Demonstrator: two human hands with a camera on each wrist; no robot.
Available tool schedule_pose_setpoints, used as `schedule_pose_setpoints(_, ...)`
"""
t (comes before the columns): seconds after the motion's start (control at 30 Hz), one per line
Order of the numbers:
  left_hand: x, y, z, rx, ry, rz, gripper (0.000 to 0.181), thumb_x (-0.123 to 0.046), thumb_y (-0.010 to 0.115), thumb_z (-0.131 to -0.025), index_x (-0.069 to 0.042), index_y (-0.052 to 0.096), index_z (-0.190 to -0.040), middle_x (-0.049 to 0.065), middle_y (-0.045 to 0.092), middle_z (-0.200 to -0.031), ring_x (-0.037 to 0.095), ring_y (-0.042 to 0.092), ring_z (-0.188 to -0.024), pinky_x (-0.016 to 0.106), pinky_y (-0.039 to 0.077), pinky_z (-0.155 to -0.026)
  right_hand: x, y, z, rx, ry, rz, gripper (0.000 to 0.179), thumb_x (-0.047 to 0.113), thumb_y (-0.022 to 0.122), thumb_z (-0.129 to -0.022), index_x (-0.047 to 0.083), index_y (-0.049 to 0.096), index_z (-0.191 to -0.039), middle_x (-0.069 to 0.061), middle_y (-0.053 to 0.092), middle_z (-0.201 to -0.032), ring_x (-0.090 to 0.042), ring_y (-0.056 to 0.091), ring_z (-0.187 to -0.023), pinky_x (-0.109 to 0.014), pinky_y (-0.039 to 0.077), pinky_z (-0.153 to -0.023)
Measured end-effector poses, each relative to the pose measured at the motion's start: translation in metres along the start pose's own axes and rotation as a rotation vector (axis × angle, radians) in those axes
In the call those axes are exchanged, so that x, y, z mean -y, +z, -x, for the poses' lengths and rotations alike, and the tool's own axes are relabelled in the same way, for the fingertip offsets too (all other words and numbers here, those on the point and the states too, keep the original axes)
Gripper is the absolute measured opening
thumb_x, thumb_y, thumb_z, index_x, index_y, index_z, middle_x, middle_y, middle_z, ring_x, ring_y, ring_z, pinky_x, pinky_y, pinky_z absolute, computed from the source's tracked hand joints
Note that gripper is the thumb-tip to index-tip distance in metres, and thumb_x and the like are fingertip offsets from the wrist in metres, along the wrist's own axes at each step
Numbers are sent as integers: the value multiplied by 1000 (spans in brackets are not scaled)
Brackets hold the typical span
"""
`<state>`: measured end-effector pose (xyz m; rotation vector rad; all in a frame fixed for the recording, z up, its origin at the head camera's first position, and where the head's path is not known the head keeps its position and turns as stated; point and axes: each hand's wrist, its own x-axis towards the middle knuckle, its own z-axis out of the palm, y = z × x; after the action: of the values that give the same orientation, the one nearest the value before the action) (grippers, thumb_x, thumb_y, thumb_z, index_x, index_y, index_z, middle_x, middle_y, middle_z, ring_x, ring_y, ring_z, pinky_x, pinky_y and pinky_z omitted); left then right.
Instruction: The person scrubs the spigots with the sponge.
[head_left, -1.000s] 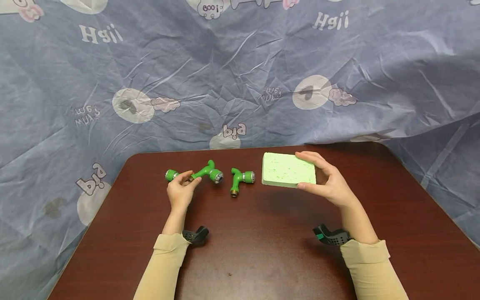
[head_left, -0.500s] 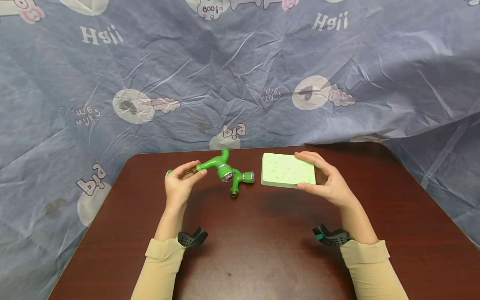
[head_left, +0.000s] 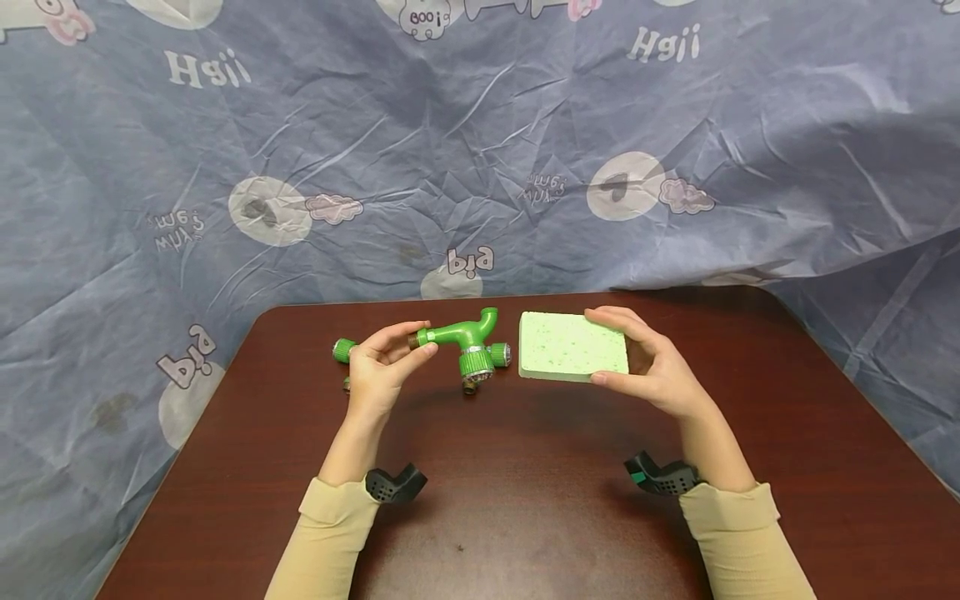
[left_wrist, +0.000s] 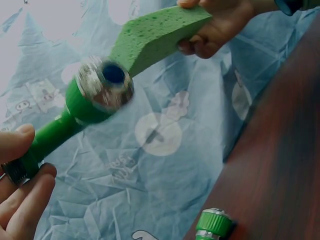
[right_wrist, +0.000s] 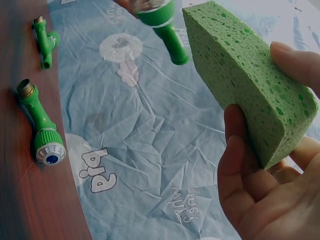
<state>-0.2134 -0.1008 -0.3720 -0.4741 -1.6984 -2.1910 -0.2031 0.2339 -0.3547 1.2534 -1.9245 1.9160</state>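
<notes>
My left hand (head_left: 378, 367) pinches a green faucet (head_left: 457, 333) by its brass threaded end, with thumb and fingers on either side. The faucet is held above the table, its spout curving up and its ribbed knob with a silver cap hanging down. In the left wrist view the knob's blue centre (left_wrist: 114, 73) faces the camera. My right hand (head_left: 660, 367) grips a light green sponge (head_left: 570, 346) by its right end, thumb below and fingers above in the head view. A small gap separates the faucet's spout from the sponge's left edge there.
Two more green faucets lie on the dark red-brown table (head_left: 525, 517). One faucet (head_left: 343, 350) is mostly hidden behind my left hand; the other faucet (right_wrist: 42, 122) is partly covered by the held one in the head view. A printed grey-blue cloth (head_left: 480, 167) hangs behind the table.
My left hand has lifted the faucet off the table and brought it right, toward the sponge, levelling it on the way. The right hand and sponge have barely shifted.
</notes>
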Motion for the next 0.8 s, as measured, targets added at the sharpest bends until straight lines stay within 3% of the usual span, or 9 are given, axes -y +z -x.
schedule_pose_setpoints(0.27,4,9,4,43,-11,19,37,15,73,-71,15,63,-106,10,69,-101,14,68,-78,30,57,-71,2,2,0,19,41,32,69,-19,70,-70,-14,41,-132,-18,38,-133,-21,49,-103,-23,51,-73)
schedule_pose_setpoints(0.63,5,17,8,85,-39,6,37,12,72,-73,14,62,-108,24,64,-106,14,68,-79,28,57,-71,4,13,-4,62,-28,-1,70,-27,66,-66,-16,41,-130,-22,38,-131,-23,46,-111,-23,50,-77)
schedule_pose_setpoints(0.8,6,20,10,89,-54,3,37,10,73,-73,13,62,-108,23,64,-106,15,68,-79,26,56,-70,4,21,-5,80,-10,-9,69,-26,67,-66,-16,42,-130,-20,38,-131,-23,47,-111,-24,52,-76)
